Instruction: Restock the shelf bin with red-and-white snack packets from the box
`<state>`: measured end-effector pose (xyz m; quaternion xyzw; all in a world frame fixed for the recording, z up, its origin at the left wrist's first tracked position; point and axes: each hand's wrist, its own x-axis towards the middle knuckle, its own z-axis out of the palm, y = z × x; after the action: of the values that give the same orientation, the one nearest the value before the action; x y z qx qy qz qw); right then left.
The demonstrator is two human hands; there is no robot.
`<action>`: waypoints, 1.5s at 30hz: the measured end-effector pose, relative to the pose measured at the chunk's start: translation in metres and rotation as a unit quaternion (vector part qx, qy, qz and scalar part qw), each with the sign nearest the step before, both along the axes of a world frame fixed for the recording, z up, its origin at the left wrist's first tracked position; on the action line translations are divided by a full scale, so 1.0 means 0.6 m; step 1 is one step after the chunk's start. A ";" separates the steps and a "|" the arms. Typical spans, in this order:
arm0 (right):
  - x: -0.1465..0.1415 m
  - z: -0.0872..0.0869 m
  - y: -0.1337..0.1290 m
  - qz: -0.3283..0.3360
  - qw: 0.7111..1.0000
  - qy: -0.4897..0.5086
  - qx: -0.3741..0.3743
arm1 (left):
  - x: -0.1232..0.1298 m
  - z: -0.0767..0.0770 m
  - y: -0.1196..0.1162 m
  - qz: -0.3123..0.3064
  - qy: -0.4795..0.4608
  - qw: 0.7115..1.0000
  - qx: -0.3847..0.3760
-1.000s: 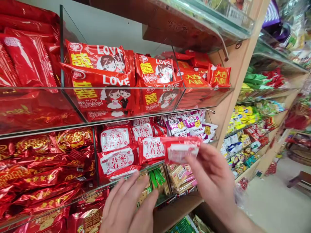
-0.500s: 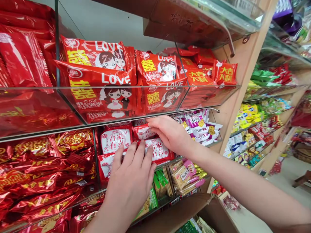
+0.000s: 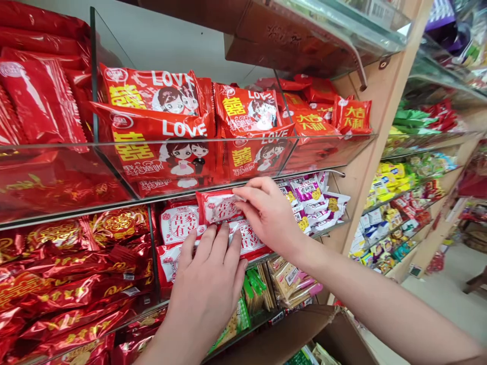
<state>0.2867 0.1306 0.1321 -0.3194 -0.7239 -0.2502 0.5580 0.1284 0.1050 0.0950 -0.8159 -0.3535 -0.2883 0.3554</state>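
Note:
Pinched between the thumb and fingers of my right hand [image 3: 270,215] is a red-and-white snack packet [image 3: 217,207], tilted, just under the upper shelf edge. My left hand [image 3: 207,281] lies with its fingers stretched over the packets of the same kind below it, its fingertips touching them. To the left of the held packet sits another red-and-white packet [image 3: 178,225]. One more such packet [image 3: 249,235] shows between my two hands, partly covered by them. What lies under my left palm is hidden.
Red "LOVE" packets [image 3: 178,129] fill the shelf above, behind a clear front panel [image 3: 258,157]. Shiny red-and-gold packets [image 3: 57,274] lie to the left, purple-and-white ones [image 3: 308,195] to the right. An open cardboard box [image 3: 277,337] stands below, near my forearms.
My right hand has drawn the pinched packet up and forward, so more of its printed front shows. My left hand stays on the packets. The view has shifted slightly.

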 end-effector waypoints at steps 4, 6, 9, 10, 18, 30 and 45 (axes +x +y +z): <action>0.007 -0.005 0.007 -0.036 0.995 -0.073 -0.060 | -0.002 -0.001 0.001 -0.003 0.000 1.000 -0.006; 0.011 -0.005 0.008 -0.087 0.986 -0.094 -0.104 | -0.001 0.000 0.000 -0.005 0.004 1.000 -0.009; 0.014 0.001 0.010 -0.154 0.966 -0.129 -0.161 | 0.002 0.005 -0.001 -0.003 0.000 1.000 -0.016; 0.015 0.004 0.011 -0.162 0.961 -0.147 -0.171 | 0.002 0.007 -0.001 -0.001 -0.006 1.000 -0.014; 0.038 0.017 0.046 -0.096 0.943 -0.282 -0.150 | 0.005 0.022 0.016 0.028 0.024 0.999 -0.033; 0.071 -0.090 -0.171 -0.034 0.964 -0.176 -0.196 | -0.092 -0.021 -0.078 -0.208 0.005 0.975 -0.078; -0.237 -0.438 -0.225 0.338 0.643 -0.502 -0.470 | -0.299 -0.271 -0.244 -0.005 -0.253 0.930 -0.266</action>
<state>0.1445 -0.0044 -0.1307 -0.0973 -0.9709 0.2074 -0.0698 -0.0513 -0.0415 -0.0673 -0.7820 -0.4917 -0.3824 0.0232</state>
